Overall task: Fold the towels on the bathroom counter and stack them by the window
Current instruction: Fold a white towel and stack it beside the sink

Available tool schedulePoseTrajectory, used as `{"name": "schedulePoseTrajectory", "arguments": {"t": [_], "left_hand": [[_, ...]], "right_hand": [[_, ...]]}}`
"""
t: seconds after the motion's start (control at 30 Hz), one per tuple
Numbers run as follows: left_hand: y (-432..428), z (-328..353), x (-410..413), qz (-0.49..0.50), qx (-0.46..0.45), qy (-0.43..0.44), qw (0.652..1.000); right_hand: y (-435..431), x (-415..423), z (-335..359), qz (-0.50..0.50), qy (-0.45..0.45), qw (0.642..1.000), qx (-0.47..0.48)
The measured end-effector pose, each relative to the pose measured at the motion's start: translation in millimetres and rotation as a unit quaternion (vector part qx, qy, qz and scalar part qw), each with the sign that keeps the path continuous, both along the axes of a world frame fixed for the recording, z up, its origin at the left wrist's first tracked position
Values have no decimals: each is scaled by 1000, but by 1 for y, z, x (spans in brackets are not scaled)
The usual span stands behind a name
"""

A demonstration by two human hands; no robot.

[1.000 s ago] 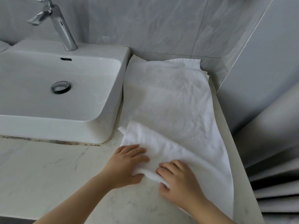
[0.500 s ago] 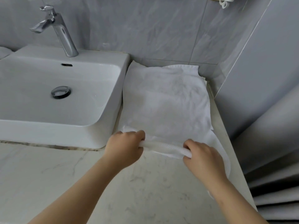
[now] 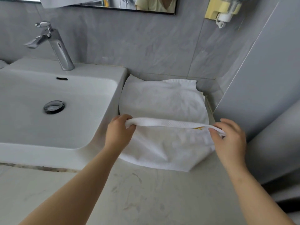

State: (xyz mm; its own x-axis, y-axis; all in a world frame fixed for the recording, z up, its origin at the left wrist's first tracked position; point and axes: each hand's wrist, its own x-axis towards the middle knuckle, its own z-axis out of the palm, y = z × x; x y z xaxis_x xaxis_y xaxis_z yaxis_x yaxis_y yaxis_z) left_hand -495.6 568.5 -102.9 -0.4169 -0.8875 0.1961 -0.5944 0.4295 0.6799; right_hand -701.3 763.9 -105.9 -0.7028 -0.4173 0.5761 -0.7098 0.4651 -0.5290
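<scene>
Towel (image 3: 164,101) on counter (image 3: 146,192), right of sink (image 3: 48,143); faucet (image 3: 55,44) behind sink.

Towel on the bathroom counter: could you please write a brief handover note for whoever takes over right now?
Left hand: grips the left end of the towel's lifted hem.
Right hand: pinches the hem's right end.
Towel: white, on the counter right of the sink, far end at the back wall; the hem is stretched between the hands above it.
Done: fold begun, not laid down.
Left: lay the hem over, finish folding, stack by the window, which is out of view.
</scene>
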Motion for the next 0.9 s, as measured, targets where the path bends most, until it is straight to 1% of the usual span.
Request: {"name": "schedulePoseTrajectory", "arguments": {"t": [0.03, 0.07, 0.1, 0.13, 0.17, 0.2, 0.23, 0.3, 0.33, 0.43, 0.5, 0.53, 0.63, 0.7, 0.77, 0.8, 0.83, 0.9], "left_hand": [[-4, -8, -5, 27, 59, 36, 997], [-8, -16, -7, 56, 116, 74, 989], [-11, -26, -9, 81, 155, 96, 980], [-14, -36, -9, 98, 179, 96, 974], [-15, -46, -9, 110, 196, 86, 971], [-15, -53, -9, 118, 209, 76, 968], [-15, -58, -9, 121, 216, 66, 967], [-14, -65, -9, 115, 210, 42, 970], [-13, -66, -9, 111, 204, 29, 972], [-10, -69, -7, 101, 187, 2, 977], [-8, -72, -4, 98, 175, -15, 980], [-7, -72, -3, 95, 168, -26, 981], [-4, -72, 0, 87, 146, -56, 984], [-1, -70, 3, 74, 135, -77, 985], [2, -70, 5, 65, 127, -97, 985], [3, -71, 7, 62, 121, -109, 985], [5, -72, 8, 59, 113, -121, 984], [9, -72, 11, 52, 101, -138, 984]], "right_hand": [[-6, -3, -3, 19, -71, 996, -45], [-11, -4, -3, 33, -155, 983, -89], [-15, -6, -5, 47, -241, 960, -133], [-18, -8, -7, 53, -320, 932, -164], [-19, -10, -12, 50, -381, 907, -173], [-20, -12, -19, 38, -419, 895, -147], [-20, -14, -28, 28, -437, 894, -95], [-18, -13, -44, 18, -451, 892, 9], [-16, -9, -48, 18, -446, 894, 29], [-8, -3, -51, -27, -387, 922, -7], [-4, -1, -49, -76, -388, 918, -27], [-3, -1, -49, -82, -401, 912, -23], [-2, -2, -46, -70, -417, 906, -16], [-2, -2, -42, -56, -402, 913, -43], [-3, -1, -37, -19, -380, 923, -67], [-4, 1, -33, 8, -378, 922, -87], [-5, 2, -31, 37, -390, 914, -106], [-5, 6, -29, 101, -452, 878, -121]]}}
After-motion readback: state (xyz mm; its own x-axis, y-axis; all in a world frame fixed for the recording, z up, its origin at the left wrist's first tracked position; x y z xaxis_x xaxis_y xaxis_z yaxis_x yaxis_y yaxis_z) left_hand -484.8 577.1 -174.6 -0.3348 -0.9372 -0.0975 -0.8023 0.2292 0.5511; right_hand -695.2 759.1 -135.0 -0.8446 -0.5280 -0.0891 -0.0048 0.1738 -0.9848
